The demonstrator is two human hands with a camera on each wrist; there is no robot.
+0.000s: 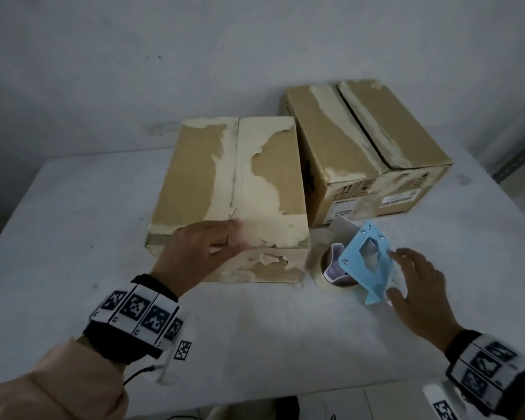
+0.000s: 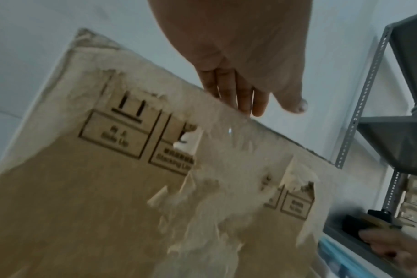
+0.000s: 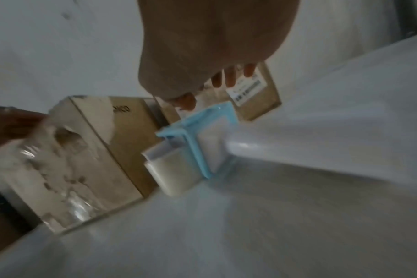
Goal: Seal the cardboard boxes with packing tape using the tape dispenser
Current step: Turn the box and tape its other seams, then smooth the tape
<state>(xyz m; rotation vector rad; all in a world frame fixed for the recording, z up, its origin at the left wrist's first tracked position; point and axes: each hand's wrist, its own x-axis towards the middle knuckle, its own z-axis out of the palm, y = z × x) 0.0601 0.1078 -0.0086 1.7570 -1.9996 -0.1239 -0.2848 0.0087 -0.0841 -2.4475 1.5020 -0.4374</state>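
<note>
Two worn cardboard boxes with torn tape residue stand on the white table (image 1: pixel 255 334): the near box (image 1: pixel 234 183) in the middle, the far box (image 1: pixel 367 137) behind it to the right. My left hand (image 1: pixel 222 244) lies flat on the near box's top at its front edge, fingers straight (image 2: pixel 240 94). The light blue tape dispenser (image 1: pixel 365 262) with its tape roll (image 1: pixel 331 272) stands just right of the near box. My right hand (image 1: pixel 406 277) is spread around the dispenser's right side, fingers and thumb close to it or touching it, not curled round it (image 3: pixel 198 143).
A grey metal shelf rack (image 2: pixel 393 94) stands to the right of the table. The table's front half, between my arms, shows only bare white surface. A wall rises behind the boxes.
</note>
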